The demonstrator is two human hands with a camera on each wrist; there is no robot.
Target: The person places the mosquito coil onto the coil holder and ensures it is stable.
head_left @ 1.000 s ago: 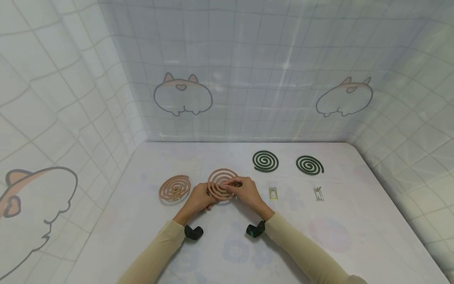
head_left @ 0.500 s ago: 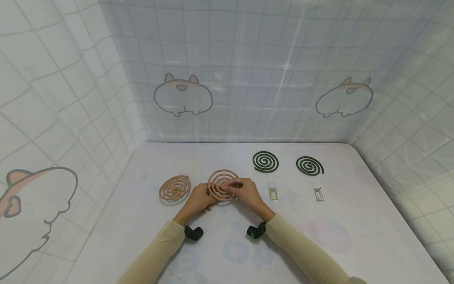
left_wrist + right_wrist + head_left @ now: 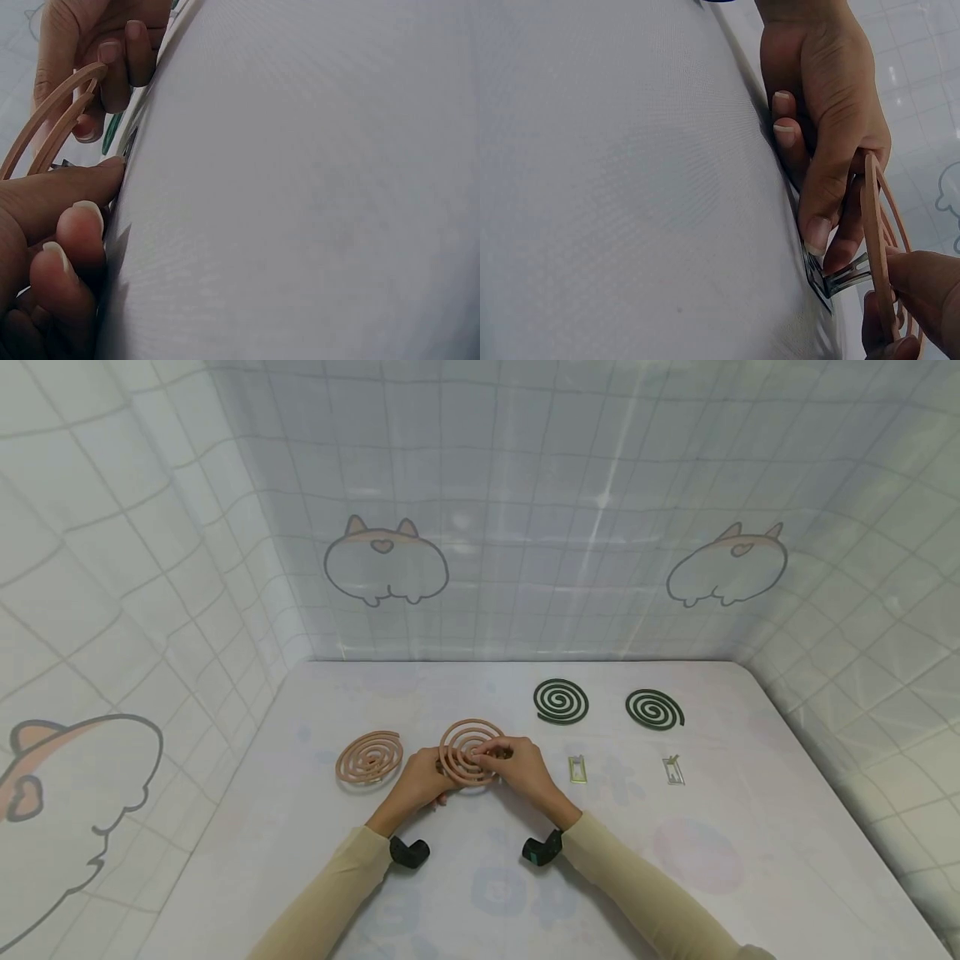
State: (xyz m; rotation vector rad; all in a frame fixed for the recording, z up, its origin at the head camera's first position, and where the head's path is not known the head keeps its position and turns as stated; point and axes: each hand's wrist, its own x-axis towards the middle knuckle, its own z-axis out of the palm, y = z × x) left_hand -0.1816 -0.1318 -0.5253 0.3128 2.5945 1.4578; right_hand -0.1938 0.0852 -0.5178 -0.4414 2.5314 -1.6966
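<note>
Between both hands a brown mosquito coil (image 3: 875, 232) is held tilted just above the table. My left hand (image 3: 418, 779) pinches a small metal coil stand (image 3: 847, 276) between thumb and fingers, low by the table and under the coil. In the right wrist view, the stand's upright prongs reach the coil; whether they sit in its centre is hidden. My right hand (image 3: 522, 767) pinches the coil near its middle with thumb and fingertips. To the left, another brown coil (image 3: 370, 757) lies slightly raised, with a bit of metal showing under its front edge.
Two green mosquito coils, one nearer (image 3: 561, 702) and one farther right (image 3: 655, 709), lie flat toward the back. In front of them are a yellowish metal stand (image 3: 577, 769) and a silvery one (image 3: 673, 770). Patterned curtain walls surround the white table (image 3: 750, 827).
Almost nothing differs. The coil between the hands has tipped very slightly toward the front; both hands keep their hold in the same place.
</note>
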